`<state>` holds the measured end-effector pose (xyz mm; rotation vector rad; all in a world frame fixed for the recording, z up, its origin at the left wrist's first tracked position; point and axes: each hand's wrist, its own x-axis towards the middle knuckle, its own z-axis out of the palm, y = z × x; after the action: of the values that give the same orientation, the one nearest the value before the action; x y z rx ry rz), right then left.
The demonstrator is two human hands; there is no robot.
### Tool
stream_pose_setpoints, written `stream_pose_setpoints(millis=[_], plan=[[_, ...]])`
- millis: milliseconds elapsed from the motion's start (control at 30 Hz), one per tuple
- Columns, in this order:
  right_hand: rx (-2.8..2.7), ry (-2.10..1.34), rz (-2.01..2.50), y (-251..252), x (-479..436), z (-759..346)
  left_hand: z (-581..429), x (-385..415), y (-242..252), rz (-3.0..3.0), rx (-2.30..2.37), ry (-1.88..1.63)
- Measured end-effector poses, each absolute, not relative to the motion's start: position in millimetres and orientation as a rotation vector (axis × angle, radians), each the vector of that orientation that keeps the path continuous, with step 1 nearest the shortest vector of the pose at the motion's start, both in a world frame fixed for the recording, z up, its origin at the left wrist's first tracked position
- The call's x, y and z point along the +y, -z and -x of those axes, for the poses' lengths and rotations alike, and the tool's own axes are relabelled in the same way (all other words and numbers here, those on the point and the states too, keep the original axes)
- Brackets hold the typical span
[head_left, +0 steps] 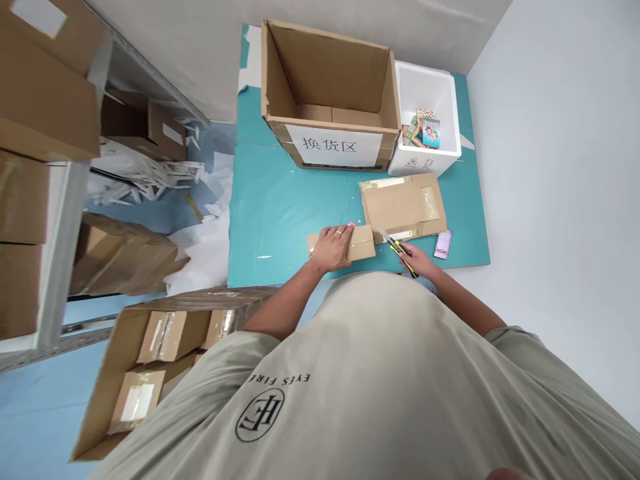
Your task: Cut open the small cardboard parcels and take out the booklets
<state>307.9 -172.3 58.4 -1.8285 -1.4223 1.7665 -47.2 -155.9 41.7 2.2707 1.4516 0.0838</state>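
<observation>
My left hand (331,249) rests over a small cardboard box (363,245), thumb and fingers gripping it against the table; a bit of pink shows by the fingertips. In my right hand (419,260) is a yellow-and-black utility knife (400,249), its blade out and pointing up-left toward the box's right end. Just beyond the blade lies a flat piece of cardboard (403,203) with clear tape on its edges. A phone (443,245) lies to the right of my right hand.
At the back of the teal table (270,207) stand a large open carton (330,143) with a paper sign and a white foam box (425,160) holding small colourful packets (430,132). To my left, a carton (100,400) contains several smaller boxes, beside a metal shelf (75,220).
</observation>
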Motion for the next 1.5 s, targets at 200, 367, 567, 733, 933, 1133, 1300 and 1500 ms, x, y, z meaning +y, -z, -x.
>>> stream_pose_setpoints(millis=[200, 367, 567, 733, 933, 1133, 1300, 1500], plan=[[-1.576, -1.78, 1.845, -65.4, -167.4, -289.1, 48.8, -154.0, -44.4, -2.251, 1.436, -0.058], [-1.553, -1.798, 1.864, -67.3, -167.2, -288.3, 46.9, -153.7, -47.4, -2.258, 1.433, -0.045], [-1.518, -1.884, 1.855, -68.2, -159.5, -288.2, 47.1, -154.4, -50.1, -2.264, 1.441, -0.036], [-1.649, -1.859, 1.831, -76.9, -150.0, -292.8, 47.7, -149.2, -51.2, -2.253, 1.431, -0.017], [-1.838, -1.851, 1.795, -85.6, -142.5, -300.5, 45.4, -149.2, -51.9, -2.275, 1.376, 0.011], [-1.816, -1.872, 1.795, -93.1, -140.4, -296.0, 46.6, -146.2, -53.1, -2.287, 1.368, 0.011], [-1.794, -1.939, 1.819, -105.7, -143.7, -298.1, 48.1, -145.3, -52.4, -2.294, 1.366, 0.002], [-1.723, -1.96, 1.874, -109.5, -144.6, -290.5, 49.5, -143.1, -53.7, -2.298, 1.349, 0.016]])
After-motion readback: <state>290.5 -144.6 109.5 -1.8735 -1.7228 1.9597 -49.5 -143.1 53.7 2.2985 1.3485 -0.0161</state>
